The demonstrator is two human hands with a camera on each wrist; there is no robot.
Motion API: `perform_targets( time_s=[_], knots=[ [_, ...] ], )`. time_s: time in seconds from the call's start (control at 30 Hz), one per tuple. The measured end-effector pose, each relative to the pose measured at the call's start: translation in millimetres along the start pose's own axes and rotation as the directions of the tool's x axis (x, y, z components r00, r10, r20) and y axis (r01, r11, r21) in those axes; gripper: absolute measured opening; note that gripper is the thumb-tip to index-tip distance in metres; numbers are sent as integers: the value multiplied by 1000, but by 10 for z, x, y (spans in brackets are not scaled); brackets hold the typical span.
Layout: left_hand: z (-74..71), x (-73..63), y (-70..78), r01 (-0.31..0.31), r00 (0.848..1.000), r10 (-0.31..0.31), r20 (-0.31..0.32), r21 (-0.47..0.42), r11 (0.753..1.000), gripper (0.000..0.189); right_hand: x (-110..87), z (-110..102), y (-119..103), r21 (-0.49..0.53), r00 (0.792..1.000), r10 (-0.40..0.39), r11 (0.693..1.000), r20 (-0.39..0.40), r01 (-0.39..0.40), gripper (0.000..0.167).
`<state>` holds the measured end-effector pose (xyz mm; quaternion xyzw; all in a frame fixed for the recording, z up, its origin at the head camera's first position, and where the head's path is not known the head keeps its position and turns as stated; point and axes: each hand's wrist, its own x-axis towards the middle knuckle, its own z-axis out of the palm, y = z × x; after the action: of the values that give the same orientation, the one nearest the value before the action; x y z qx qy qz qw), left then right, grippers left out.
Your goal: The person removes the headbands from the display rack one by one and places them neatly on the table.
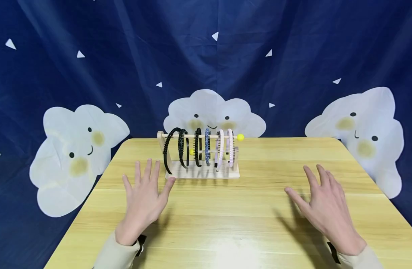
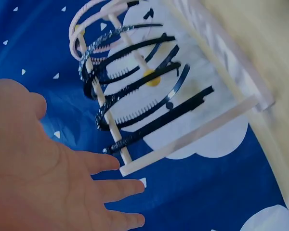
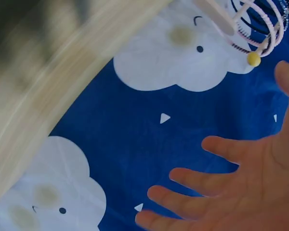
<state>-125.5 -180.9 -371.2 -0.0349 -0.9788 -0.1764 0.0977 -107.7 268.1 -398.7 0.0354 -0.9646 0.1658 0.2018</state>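
A wooden headband rack (image 1: 202, 172) stands at the table's far side, with several headbands hung along its upper rod. Black headbands (image 1: 170, 149) hang at the left, a glittery blue headband (image 1: 207, 147) near the middle, and pale pink headbands (image 1: 221, 149) at the right. Yellow balls cap the rods, one yellow ball (image 1: 240, 137) at the upper right end. My left hand (image 1: 143, 200), fingers spread, is over the table in front of the rack's left end and holds nothing. Farther right, my right hand (image 1: 327, 207) hovers with spread fingers, also holding nothing.
The light wooden table (image 1: 226, 213) reaches to a dark blue curtain (image 1: 206, 56) behind it. White clouds with faces and small white triangles are printed on the curtain. Beige sleeves (image 1: 116, 254) cover both forearms.
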Motion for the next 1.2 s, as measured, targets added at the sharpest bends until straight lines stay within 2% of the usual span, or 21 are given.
perform_targets(
  time_s=[0.1, 0.27, 0.37, 0.43, 0.53, 0.63, 0.7, 0.9, 1.1, 1.2],
  knots=[
    [-51, 62, -19, -3, 1000, 2, -23, -24, 1000, 81, 34, -3, -49, 39, 999, -22, 999, -44, 23, 83],
    [-126, 188, -57, 0, 1000, -2, -29, -59, 998, 83, 92, -25, -176, 113, 994, -34, 993, -103, 46, 75],
    [-158, 285, -86, -2, 998, -3, -63, -81, 997, 81, 141, -34, -262, 121, 988, -65, 989, -140, 82, 69],
    [-160, 356, -108, -11, 994, 1, -109, -94, 995, 79, 170, -36, -316, 109, 983, -88, 988, -159, 107, 64],
    [-149, 460, -138, -34, 980, 11, -200, -113, 993, 72, 203, -35, -395, 88, 975, -126, 986, -183, 143, 57],
    [-137, 553, -170, -62, 956, 19, -292, -137, 989, 64, 232, -35, -481, 78, 966, -157, 981, -207, 176, 54],
    [-147, 606, -185, -63, 944, 5, -331, -165, 984, 60, 265, -32, -542, 78, 956, -183, 976, -228, 205, 54],
    [-208, 754, -203, -43, 924, -69, -376, -280, 959, 56, 396, 6, -742, 115, 937, -223, 959, -267, 261, 51],
    [-215, 923, -189, -111, 884, -84, -460, -380, 918, 47, 530, 99, -928, 166, 942, -219, 950, -253, 266, 46],
    [-200, 984, -189, -129, 876, -101, -472, -432, 893, 42, 587, 153, -1016, 201, 950, -208, 945, -234, 256, 44]
  ],
)
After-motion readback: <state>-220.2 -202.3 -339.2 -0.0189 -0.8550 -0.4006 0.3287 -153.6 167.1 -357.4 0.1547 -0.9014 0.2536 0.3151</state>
